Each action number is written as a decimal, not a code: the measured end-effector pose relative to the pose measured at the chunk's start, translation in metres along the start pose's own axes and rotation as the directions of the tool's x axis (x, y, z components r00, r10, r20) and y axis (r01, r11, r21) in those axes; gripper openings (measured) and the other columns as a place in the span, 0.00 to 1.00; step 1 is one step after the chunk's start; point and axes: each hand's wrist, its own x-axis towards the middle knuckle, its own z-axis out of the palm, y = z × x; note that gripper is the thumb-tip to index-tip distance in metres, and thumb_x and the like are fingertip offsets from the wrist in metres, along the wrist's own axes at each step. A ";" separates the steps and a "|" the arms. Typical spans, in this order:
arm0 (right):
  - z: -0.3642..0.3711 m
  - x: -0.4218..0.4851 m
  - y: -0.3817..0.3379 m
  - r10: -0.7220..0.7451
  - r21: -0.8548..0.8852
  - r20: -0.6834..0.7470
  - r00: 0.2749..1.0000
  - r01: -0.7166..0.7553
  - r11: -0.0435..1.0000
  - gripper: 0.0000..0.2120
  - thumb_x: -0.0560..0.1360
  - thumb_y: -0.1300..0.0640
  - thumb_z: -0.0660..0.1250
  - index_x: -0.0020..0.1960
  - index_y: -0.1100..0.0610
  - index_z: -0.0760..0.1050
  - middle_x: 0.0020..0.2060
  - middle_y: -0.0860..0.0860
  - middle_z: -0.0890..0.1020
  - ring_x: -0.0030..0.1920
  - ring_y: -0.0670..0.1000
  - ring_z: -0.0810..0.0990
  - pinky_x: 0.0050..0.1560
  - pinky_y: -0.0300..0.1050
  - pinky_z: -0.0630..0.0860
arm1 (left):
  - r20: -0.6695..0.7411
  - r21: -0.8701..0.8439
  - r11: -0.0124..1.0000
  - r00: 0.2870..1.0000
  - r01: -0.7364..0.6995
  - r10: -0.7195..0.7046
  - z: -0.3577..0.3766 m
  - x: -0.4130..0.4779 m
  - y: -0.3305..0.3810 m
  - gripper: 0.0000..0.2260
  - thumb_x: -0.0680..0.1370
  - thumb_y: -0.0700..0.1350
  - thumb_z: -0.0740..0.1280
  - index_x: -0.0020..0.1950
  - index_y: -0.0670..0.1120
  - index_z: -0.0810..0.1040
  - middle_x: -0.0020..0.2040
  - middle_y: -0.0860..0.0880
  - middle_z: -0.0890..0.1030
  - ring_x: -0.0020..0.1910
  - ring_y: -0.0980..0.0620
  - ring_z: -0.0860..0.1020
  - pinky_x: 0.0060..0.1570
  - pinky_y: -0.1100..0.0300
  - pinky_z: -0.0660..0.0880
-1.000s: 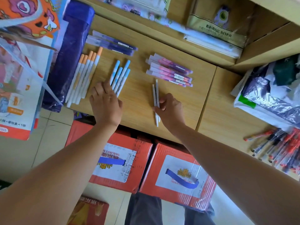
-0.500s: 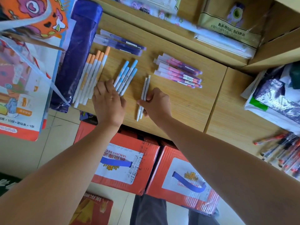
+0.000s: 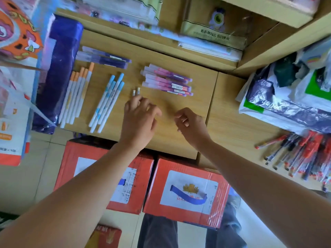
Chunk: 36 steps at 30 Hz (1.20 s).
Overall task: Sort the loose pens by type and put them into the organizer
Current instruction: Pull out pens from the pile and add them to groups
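The two white pens lie side by side on the desk, between the blue-capped row and the pink stack. Only their far ends poke out past the left hand, whose fingers arch over the barrels; whether it presses or pinches them I cannot tell. Such pens should be light, stiff and smooth (apt to roll), so a pinch at mid-barrel, both together, looks the safest hold. The right hand hovers just beside, fingers loosely curled on nothing. Outward: four blue-capped pens, five orange-capped pens, about six pink pens, and three or four purple pens. Well apart at the right lies an unsorted heap of red and dark pens, too tangled to count.
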 end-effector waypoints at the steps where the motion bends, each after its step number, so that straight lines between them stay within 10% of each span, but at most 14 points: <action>1: -0.015 -0.006 0.012 -0.006 -0.025 -0.054 0.999 0.004 1.000 0.05 0.75 0.64 0.65 0.49 0.56 0.77 0.35 0.44 0.77 0.35 0.50 0.78 0.38 0.36 0.71 | 0.041 -0.025 0.998 0.997 -0.059 0.060 0.005 0.004 0.016 0.11 0.67 0.39 0.65 0.47 0.50 0.79 0.47 0.51 0.78 0.59 0.45 0.68 0.56 0.52 0.64; 7: -0.098 -0.052 0.098 -0.064 -0.347 -0.208 0.976 -0.013 0.938 0.18 0.70 0.65 0.65 0.60 0.59 0.76 0.62 0.57 0.75 0.60 0.60 0.74 0.57 0.56 0.73 | 0.294 -0.139 0.963 0.919 -0.232 0.264 0.047 0.019 0.130 0.16 0.72 0.40 0.65 0.60 0.47 0.77 0.64 0.47 0.75 0.70 0.45 0.67 0.67 0.50 0.64; 12: -0.141 -0.088 0.161 0.058 -0.464 0.102 0.993 -0.004 0.886 0.30 0.73 0.58 0.67 0.73 0.55 0.64 0.77 0.52 0.54 0.76 0.55 0.56 0.70 0.56 0.63 | 0.651 0.039 0.968 0.742 -0.246 0.162 0.085 0.011 0.199 0.30 0.79 0.45 0.60 0.79 0.50 0.49 0.79 0.45 0.40 0.78 0.45 0.43 0.74 0.46 0.52; 19: -0.203 -0.134 0.200 -0.122 -0.154 -0.079 0.989 0.109 0.982 0.18 0.72 0.64 0.61 0.60 0.56 0.77 0.60 0.53 0.77 0.52 0.54 0.80 0.52 0.48 0.77 | 0.594 0.307 0.945 0.798 -0.112 -0.099 0.093 0.014 0.263 0.27 0.76 0.48 0.65 0.73 0.41 0.63 0.75 0.35 0.56 0.74 0.38 0.58 0.71 0.47 0.60; 26: -0.310 -0.181 0.272 0.081 -0.104 -0.269 0.960 -0.112 0.988 0.11 0.75 0.63 0.62 0.54 0.55 0.78 0.42 0.52 0.82 0.37 0.53 0.79 0.39 0.50 0.77 | 0.398 0.054 0.985 0.908 -0.163 0.128 0.115 0.033 0.414 0.15 0.75 0.41 0.65 0.61 0.44 0.75 0.57 0.41 0.74 0.57 0.40 0.72 0.56 0.48 0.69; 36: -0.406 -0.217 0.374 0.362 -0.124 -0.487 0.795 -0.473 0.872 0.08 0.76 0.59 0.63 0.54 0.55 0.74 0.36 0.52 0.81 0.34 0.54 0.78 0.33 0.44 0.74 | 0.655 0.052 0.934 0.718 -0.353 0.235 0.177 0.032 0.537 0.35 0.79 0.48 0.63 0.78 0.58 0.44 0.79 0.48 0.43 0.78 0.44 0.48 0.74 0.46 0.51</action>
